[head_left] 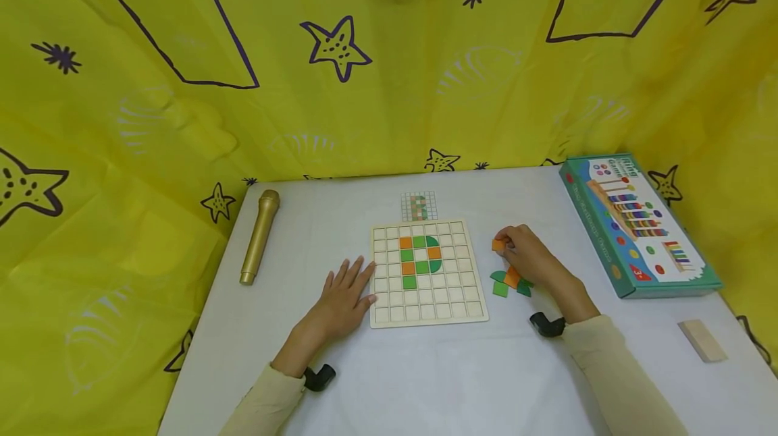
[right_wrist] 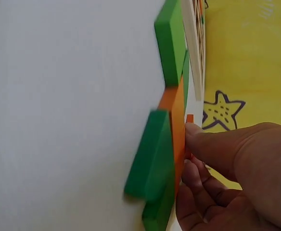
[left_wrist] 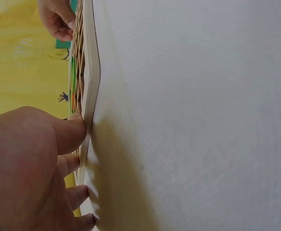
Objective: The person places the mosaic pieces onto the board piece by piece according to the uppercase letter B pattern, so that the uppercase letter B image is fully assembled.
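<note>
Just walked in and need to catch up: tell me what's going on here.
A person is working at a grid board, where green and orange pieces make a P-like shape. Their right-hand grip pinches an orange piece, off the board, beside a small heap of loose green and orange ones. Their left-hand grip touches the board's left edge. A small printed card sits just beyond the board.

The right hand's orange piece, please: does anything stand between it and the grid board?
Nothing visible does: in the head view, only white tabletop shows between the orange piece and the grid board. Loose pieces lie below that gap.
</note>
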Demonstrator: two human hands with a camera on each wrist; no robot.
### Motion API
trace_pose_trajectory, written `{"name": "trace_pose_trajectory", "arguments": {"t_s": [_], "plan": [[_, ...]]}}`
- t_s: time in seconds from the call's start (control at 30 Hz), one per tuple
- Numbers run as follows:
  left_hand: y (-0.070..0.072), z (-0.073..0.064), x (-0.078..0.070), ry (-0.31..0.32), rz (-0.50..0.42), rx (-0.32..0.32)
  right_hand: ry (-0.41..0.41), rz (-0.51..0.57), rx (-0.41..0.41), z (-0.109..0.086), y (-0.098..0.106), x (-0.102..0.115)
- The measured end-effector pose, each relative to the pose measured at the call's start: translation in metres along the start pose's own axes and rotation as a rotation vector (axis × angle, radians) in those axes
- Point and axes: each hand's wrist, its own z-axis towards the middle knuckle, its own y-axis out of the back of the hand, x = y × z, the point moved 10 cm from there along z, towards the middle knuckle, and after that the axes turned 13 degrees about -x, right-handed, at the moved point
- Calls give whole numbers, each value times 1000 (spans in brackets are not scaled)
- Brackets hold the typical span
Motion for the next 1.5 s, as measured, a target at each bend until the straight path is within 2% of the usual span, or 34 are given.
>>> {"name": "trace_pose_trajectory", "arguments": {"t_s": [0.23,0.4,0.57,0.73,0.97,1.17,1.37,1.5], "plan": [[-1,0,0,-3,2,-1,35,47,-14,-8,-10,22],[1,-1,-1,-9,-3,-3,89,58,-4,-19,-23,56],[0,1,0,-7,0,0,174,72,45,-30,-44,92],[0,1,0,-5,-3,7,233,71,68,-42,-66,116],[1,0,-1,-11,-13,-14,268,7,0,-46,-79,131],[0,0,0,-12,-6,-14,265,-20,-3,-46,-85,138],[0,0,0,-11,-10,-15,284,-40,-9,-48,-83,140],[-1,0,0,-5,-11,-10,293,-23,9,-50,-76,134]]}}
